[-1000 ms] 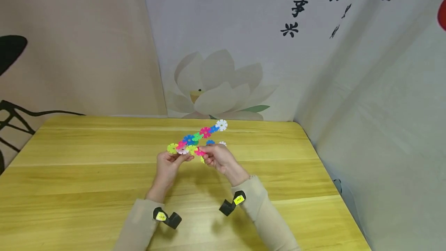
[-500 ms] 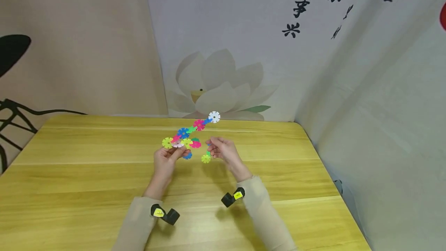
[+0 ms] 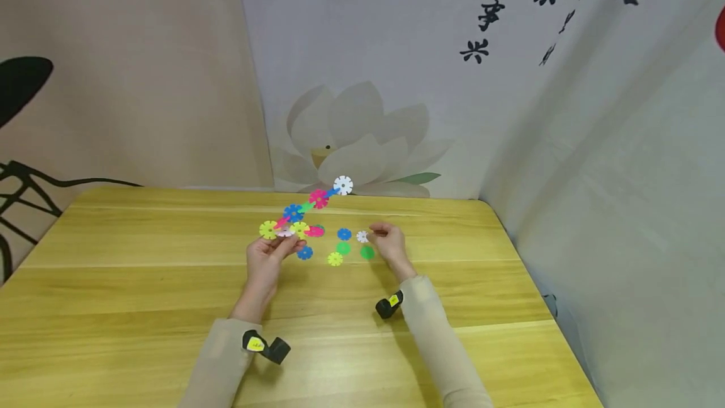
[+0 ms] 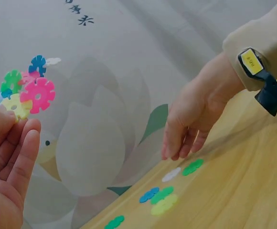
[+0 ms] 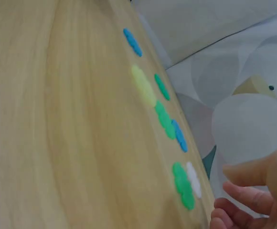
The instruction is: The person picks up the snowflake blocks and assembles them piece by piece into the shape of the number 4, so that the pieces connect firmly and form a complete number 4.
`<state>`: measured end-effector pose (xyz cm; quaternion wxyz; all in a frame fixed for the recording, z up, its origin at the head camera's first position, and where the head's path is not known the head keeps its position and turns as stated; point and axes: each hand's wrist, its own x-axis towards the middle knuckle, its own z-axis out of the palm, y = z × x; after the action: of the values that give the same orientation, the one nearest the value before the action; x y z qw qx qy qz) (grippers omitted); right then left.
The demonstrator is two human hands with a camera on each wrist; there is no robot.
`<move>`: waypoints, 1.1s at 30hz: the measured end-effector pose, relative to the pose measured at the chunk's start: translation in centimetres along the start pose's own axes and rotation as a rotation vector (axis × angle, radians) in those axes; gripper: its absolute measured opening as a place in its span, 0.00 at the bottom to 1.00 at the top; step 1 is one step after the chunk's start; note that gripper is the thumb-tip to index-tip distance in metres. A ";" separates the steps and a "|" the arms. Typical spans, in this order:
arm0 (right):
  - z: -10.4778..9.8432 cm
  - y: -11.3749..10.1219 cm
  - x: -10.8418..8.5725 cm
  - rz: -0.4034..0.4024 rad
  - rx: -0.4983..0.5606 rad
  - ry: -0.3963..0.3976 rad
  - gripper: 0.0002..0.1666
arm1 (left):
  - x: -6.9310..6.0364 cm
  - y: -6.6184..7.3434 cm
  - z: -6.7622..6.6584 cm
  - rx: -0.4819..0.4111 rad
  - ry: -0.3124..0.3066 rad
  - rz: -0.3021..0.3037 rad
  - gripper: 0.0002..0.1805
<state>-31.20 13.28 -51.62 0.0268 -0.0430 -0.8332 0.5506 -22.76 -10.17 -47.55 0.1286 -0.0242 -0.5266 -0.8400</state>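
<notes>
My left hand (image 3: 264, 267) pinches a joined chain of plastic snowflake discs between thumb and fingers, up off the table. The chain runs from a yellow disc (image 3: 268, 230) through several colours to a white disc (image 3: 343, 185) at its far end. A pink disc (image 4: 38, 95) sits at the nearer end in the left wrist view. My right hand (image 3: 391, 248) hovers beside a loose white disc (image 3: 362, 237) and a green disc (image 3: 367, 252). Its thumb and fingers are apart in the right wrist view, with nothing between them.
Other loose discs lie on the wooden table (image 3: 170, 307): two blue, one yellow (image 3: 335, 259) and more green (image 3: 343, 248). One green disc is partly hidden behind the held chain in the head view. A curtain (image 3: 362, 49) hangs behind the table's far edge.
My right hand has let go of the chain's pink disc and moved right to the loose white disc. My left hand has shifted slightly left and away with the chain.
</notes>
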 end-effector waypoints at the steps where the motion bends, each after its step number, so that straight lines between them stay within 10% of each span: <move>1: 0.0 0.2 0.2 -0.002 -0.018 -0.009 0.15 | 0.0 -0.1 0.0 -0.002 0.000 0.003 0.16; 20: 0.4 0.2 1.5 -0.059 -0.314 -0.084 0.14 | -0.1 -0.2 0.2 0.004 -0.018 0.014 0.15; 33: 0.3 0.4 1.1 -0.063 -0.158 -0.031 0.07 | -0.2 -0.2 0.3 -0.014 -0.005 0.008 0.13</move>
<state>-32.35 13.26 -52.13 0.0277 -0.0099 -0.8754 0.4826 -22.69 -9.77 -47.63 0.1306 -0.0293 -0.5208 -0.8431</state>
